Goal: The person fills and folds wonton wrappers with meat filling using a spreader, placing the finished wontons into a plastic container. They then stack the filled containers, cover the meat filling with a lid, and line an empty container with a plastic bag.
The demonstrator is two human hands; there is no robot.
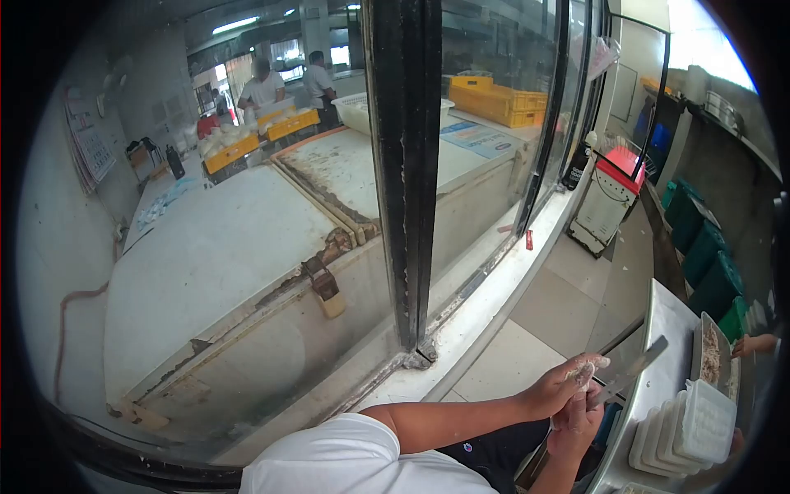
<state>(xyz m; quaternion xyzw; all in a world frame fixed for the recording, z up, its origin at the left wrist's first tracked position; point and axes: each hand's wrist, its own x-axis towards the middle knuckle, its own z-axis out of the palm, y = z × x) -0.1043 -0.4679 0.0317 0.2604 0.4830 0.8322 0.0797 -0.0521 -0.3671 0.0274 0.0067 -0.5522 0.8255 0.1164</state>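
We are seeing the flat blade [638, 368] sitting toward four o'clock in the view, jutting out beside the metal table [675, 321]. The right hand [576, 426] is apparently gripping its hidden near end, fingers folding narrow. The left hand [563, 387] is curling close, just toward twelve from the right, and showing pale matter [584, 373]; whether its fingers are pinching a lump or only wearing a coating, we cannot tell. We are judging that a slick grip could be letting the blade twist and nick the left fingers. A swing toward three o'clock could be endangering another person's hand [755, 344] beyond the filled tray [725, 366]; a dip toward four, the stacked tubs [695, 424]. The blade is pointing toward two o'clock, its long axis running eight to two.
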